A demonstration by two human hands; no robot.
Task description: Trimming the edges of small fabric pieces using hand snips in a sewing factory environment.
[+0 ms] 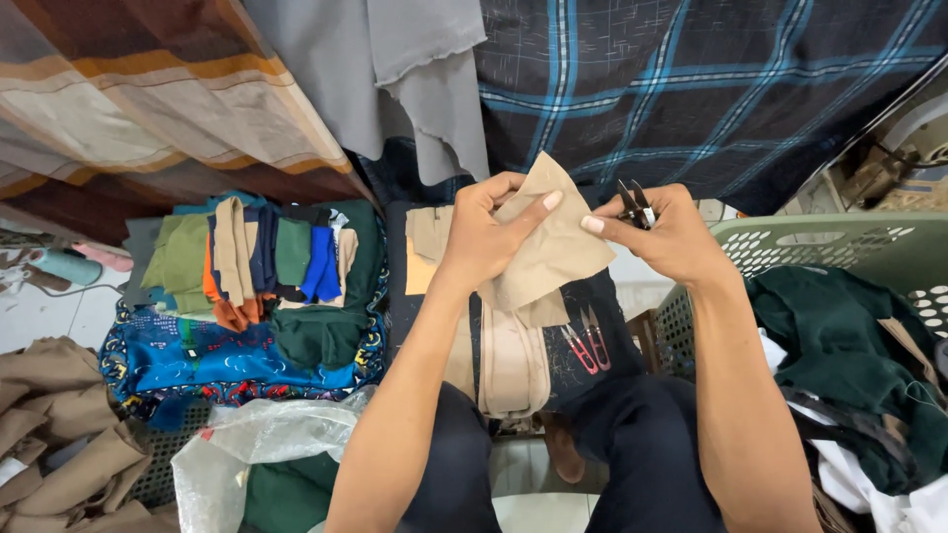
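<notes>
My left hand (484,232) grips a small tan fabric piece (558,242) and holds it up in front of me. My right hand (667,232) pinches the right edge of that piece with the thumb while holding small black thread snips (635,205) in its fingers, blades pointing up. Below the hands, more tan fabric pieces (504,360) lie stacked on a dark cloth (583,326) across my lap, with a pair of red-handled snips (588,347) resting beside them.
A pile of folded colourful cloths (267,262) sits on a blue patterned fabric (197,360) to the left. A green plastic basket (839,242) with dark green cloth stands at right. Tan fabric (59,424) and a clear plastic bag (247,444) lie lower left. Fabrics hang behind.
</notes>
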